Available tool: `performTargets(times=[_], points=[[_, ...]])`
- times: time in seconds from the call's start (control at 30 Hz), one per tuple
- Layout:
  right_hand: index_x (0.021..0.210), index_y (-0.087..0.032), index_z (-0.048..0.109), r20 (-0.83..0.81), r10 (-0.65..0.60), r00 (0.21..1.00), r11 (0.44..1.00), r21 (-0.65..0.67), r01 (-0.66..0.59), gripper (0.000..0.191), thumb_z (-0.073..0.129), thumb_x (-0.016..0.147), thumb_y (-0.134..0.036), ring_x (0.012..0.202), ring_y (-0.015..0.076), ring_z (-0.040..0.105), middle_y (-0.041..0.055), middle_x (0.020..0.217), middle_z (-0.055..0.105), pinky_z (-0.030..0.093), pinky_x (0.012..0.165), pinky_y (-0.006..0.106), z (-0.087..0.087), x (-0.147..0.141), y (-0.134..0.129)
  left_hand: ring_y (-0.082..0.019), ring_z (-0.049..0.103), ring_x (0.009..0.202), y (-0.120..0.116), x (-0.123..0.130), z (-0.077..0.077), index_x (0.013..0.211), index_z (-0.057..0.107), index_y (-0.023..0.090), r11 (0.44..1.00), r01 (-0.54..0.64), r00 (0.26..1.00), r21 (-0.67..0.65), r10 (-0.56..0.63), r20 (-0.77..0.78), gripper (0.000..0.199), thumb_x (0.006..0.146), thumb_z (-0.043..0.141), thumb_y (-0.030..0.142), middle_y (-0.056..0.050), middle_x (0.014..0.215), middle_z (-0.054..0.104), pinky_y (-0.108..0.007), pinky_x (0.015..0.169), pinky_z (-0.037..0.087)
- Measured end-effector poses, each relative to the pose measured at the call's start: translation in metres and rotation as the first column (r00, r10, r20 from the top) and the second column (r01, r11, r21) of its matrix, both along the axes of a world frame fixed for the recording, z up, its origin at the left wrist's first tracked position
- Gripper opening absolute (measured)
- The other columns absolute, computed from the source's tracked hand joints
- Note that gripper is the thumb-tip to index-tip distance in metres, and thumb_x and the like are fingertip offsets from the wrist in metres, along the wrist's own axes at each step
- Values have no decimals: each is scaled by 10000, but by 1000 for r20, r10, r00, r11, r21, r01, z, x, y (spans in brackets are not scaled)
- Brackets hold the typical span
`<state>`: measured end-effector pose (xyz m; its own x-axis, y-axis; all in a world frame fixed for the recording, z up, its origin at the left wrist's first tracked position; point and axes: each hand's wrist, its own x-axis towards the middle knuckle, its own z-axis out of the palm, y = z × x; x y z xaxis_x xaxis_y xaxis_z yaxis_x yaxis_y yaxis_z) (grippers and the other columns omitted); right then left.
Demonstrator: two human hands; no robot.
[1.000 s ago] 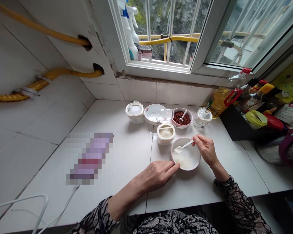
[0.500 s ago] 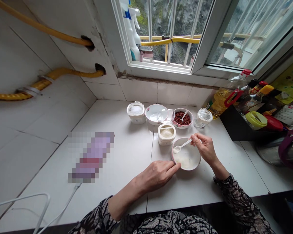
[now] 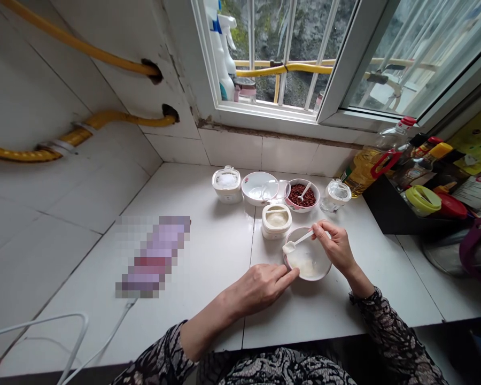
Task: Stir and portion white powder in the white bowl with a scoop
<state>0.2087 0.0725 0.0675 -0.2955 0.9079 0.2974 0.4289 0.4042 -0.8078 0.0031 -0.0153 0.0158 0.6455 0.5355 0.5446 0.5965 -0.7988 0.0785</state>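
Note:
My right hand (image 3: 333, 247) pinches the handle of a small white spoon (image 3: 303, 238). The spoon's head is over the left rim of a white bowl (image 3: 323, 267), tilted down to the left; whether powder lies in it I cannot make out. Pale granules (image 3: 304, 265) cover part of the bowl's bottom. With fingertips and thumb, my left hand (image 3: 260, 289) holds the bowl's near-left rim. Just behind the bowl stands an open white seasoning jar (image 3: 277, 231) with pale granules inside.
Along the wall stand a lidded white jar (image 3: 226, 193), a flowered bowl (image 3: 253, 187), a bowl of dark red granules (image 3: 302, 195) with a spoon, and a clear jar (image 3: 336, 197). An oil bottle (image 3: 364, 166) and a black rack (image 3: 388, 211) are at right. A blurred purple object (image 3: 154, 256) lies left.
The spoon has shifted slightly left, towards the bowl's rim. My left hand keeps its hold on the bowl, and the camera view has turned a little.

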Motion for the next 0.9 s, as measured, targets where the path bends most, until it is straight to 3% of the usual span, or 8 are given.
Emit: performTargets(times=[0.33, 0.4, 0.57, 0.63, 0.73, 0.8, 0.9], points=[[585, -194, 593, -141, -86, 986, 984, -164, 63, 477, 582, 856, -585, 524, 125, 464, 3, 578, 563, 391, 517, 267, -2, 1, 10, -129, 529, 538, 1, 0, -2, 1116, 559, 105, 1000, 8, 1000, -24, -7, 2, 275, 984, 319, 81, -7, 692, 564, -234, 475, 431], [575, -198, 582, -157, -129, 979, 984, -145, 106, 472, 582, 858, -576, 525, 128, 467, 0, 568, 557, 393, 518, 268, 2, -1, 13, -126, 524, 536, 1, 0, -3, 1117, 559, 106, 1000, 9, 1000, -24, -9, 7, 275, 985, 319, 82, -6, 691, 564, -233, 471, 429], [638, -212, 582, -137, -180, 974, 968, 148, 200, 386, 511, 932, -452, 636, 167, 562, 17, 636, 612, 450, 658, 312, 16, -14, 19, -124, 522, 543, 1, 1, -3, 1129, 554, 101, 1000, 8, 1000, -17, -8, 10, 279, 986, 315, 83, -6, 698, 563, -241, 467, 433], [696, -219, 593, -81, -182, 980, 922, 334, 199, 326, 481, 956, -382, 728, 195, 609, 37, 713, 661, 458, 748, 351, 19, -20, 21, -128, 523, 551, 0, 1, -3, 1136, 554, 99, 1000, 6, 1000, -19, -6, 2, 285, 983, 314, 79, -10, 708, 566, -247, 465, 436], [737, -230, 597, 105, -105, 989, 816, 577, 26, 222, 516, 937, -279, 833, 218, 650, 41, 779, 709, 420, 875, 405, 18, -28, 22, -129, 522, 554, 0, 1, -2, 1129, 560, 99, 1000, 2, 1000, -19, -2, 5, 284, 985, 316, 78, -11, 709, 565, -246, 472, 439], [749, -238, 597, 201, -58, 978, 766, 637, -86, 173, 547, 914, -231, 860, 220, 666, 28, 785, 721, 390, 931, 422, 18, -28, 21, -125, 523, 557, 0, 1, -1, 1118, 561, 100, 1000, 0, 1000, -19, 0, 11, 273, 991, 320, 83, -10, 708, 565, -241, 477, 440], [761, -251, 596, 189, -104, 976, 758, 651, -45, 163, 536, 911, -227, 870, 228, 672, 24, 778, 717, 373, 971, 441, 21, -21, 18, -123, 532, 571, 1, 1, -1, 1131, 556, 99, 1000, 7, 1000, -18, -7, 8, 276, 992, 318, 83, -13, 718, 571, -241, 488, 450]])
